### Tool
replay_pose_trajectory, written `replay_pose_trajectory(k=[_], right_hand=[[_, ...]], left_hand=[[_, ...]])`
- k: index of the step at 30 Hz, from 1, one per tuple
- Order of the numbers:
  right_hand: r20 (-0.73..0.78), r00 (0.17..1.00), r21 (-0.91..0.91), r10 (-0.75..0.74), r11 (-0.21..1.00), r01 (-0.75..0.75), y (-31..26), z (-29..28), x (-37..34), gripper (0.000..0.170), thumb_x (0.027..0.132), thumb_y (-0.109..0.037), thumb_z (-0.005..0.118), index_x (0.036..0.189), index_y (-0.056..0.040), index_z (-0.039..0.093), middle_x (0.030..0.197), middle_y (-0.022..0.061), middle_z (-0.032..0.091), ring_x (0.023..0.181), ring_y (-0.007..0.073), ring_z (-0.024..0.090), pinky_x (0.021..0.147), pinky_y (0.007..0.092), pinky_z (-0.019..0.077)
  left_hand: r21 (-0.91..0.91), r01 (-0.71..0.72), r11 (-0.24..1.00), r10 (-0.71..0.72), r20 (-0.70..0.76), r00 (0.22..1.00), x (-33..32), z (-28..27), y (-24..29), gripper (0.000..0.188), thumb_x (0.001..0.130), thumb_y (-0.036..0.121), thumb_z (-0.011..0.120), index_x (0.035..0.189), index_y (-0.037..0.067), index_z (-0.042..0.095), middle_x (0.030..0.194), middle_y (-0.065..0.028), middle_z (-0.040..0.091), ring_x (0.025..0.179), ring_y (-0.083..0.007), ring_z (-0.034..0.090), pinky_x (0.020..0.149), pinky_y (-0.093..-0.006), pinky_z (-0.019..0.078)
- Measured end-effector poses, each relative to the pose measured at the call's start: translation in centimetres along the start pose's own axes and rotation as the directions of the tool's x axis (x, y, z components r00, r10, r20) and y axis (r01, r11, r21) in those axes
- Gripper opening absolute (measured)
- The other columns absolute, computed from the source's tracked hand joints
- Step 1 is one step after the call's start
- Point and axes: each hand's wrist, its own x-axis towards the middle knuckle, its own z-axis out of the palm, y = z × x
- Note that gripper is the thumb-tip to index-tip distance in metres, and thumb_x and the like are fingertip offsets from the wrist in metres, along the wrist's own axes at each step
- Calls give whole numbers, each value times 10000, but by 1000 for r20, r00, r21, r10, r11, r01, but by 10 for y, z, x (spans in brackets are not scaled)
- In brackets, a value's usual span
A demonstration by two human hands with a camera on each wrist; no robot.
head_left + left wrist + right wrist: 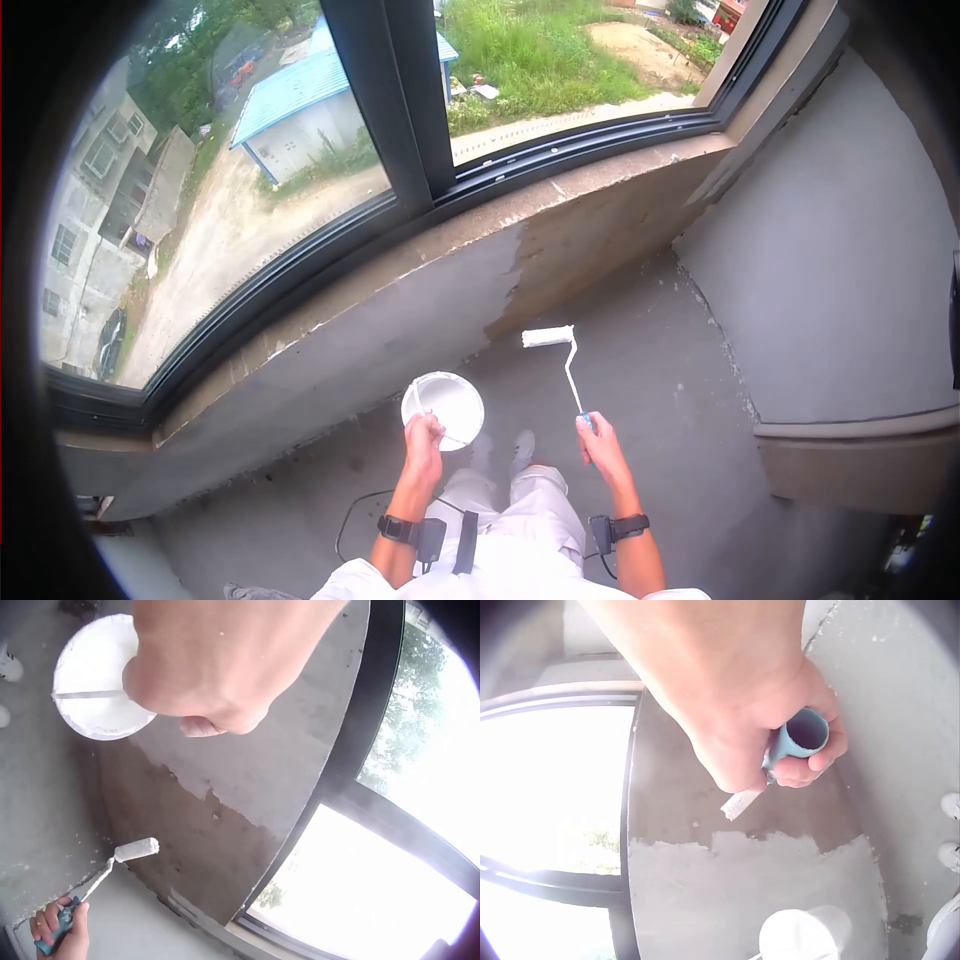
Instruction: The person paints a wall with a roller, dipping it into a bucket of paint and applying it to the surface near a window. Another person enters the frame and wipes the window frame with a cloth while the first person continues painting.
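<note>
Left hand (424,445) grips bucket (479,398) handle, fingers curled; right hand (603,450) fingers closed round roller (548,337) grip, over floor (660,380) near wall (420,300). Best: bucket level, light pressure, overlapping strokes.

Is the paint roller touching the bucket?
Apart: the head view shows a gap between the roller and the bucket, and the left wrist view shows them separated too.

There is one bucket (480,407), one paint roller (548,337) and two hands (424,437). The wrists carry two dark straps (632,526) and two box-like devices (431,540), one of each per wrist. Two shoes (951,805) and two trouser legs (545,500) show. The window has two panes (250,120) in the head view, and one blue roof (298,92) is visible outside.
</note>
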Motion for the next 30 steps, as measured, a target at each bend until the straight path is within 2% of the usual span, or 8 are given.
replay_pose_trajectory(k=[6, 10, 18, 21, 24, 28, 29, 30], right_hand=[[-6, 983, -125, -185, 975, 183, -65, 4, 29, 188, 977, -209, 536, 939, -25, 537, 612, 18, 529, 396, 85, 431, 362, 265, 339], [73, 987, -3, -145, 989, 146, -106, -19, 71, 239, 980, -289, 541, 908, -61, 542, 538, -10, 470, 374, 73, 400, 329, 272, 317], [86, 940, -164, -330, 926, 340, -127, -23, 130, 274, 976, -320, 545, 857, -74, 553, 563, -19, 458, 425, 78, 417, 364, 282, 331], [172, 980, -111, -95, 987, 115, -132, -28, 129, 265, 974, -315, 547, 880, -68, 556, 581, -18, 472, 425, 80, 427, 370, 275, 347], [222, 972, 61, -72, 996, 60, -119, -24, 125, 220, 984, -272, 544, 893, -77, 501, 562, -29, 424, 409, 57, 374, 350, 251, 294], [172, 959, 73, -227, 973, 218, -123, -42, 99, 224, 971, -286, 562, 990, -65, 527, 606, -1, 519, 418, 77, 447, 352, 264, 342], [257, 957, -43, -136, 987, 152, -132, -58, 95, 259, 974, -301, 559, 1003, -44, 543, 644, 44, 573, 492, 121, 537, 435, 299, 418], [179, 964, -136, -199, 965, 224, -129, -67, 100, 265, 975, -297, 557, 1014, -34, 549, 658, 57, 586, 532, 138, 564, 476, 313, 435]], left_hand=[[-146, -15, 989, 13, -18, 1000, -18, -10, 19, 182, 748, 36, 520, 928, 63, 505, 768, 1, 474, 690, -126, 469, 732, -300, 402], [-204, -55, 977, 23, -153, 988, -42, 1, 23, 204, 755, 51, 519, 958, 62, 522, 743, 10, 474, 672, -125, 468, 729, -310, 400], [-351, -136, 927, 5, -352, 936, -82, 5, 9, 133, 674, 39, 489, 774, 121, 453, 678, 10, 436, 650, -138, 444, 807, -357, 406], [-418, -143, 897, -21, -364, 931, -93, -8, 1, 125, 666, 50, 485, 751, 129, 439, 669, 9, 429, 663, -140, 438, 831, -363, 407], [-480, -168, 861, -43, -398, 916, -101, -17, 3, 127, 660, 48, 480, 744, 130, 434, 665, 10, 425, 662, -146, 428, 827, -371, 406], [-477, -214, 853, -19, -438, 899, -115, -20, 6, 147, 644, 45, 484, 752, 133, 436, 670, 11, 431, 663, -152, 424, 815, -378, 416], [-476, -224, 850, -17, -450, 893, -114, -25, 6, 154, 638, 47, 484, 757, 133, 439, 675, 10, 436, 662, -155, 427, 806, -384, 426], [-475, -231, 849, -17, -462, 887, -113, -29, 8, 162, 631, 48, 484, 762, 134, 441, 680, 9, 440, 661, -158, 429, 796, -390, 437]])
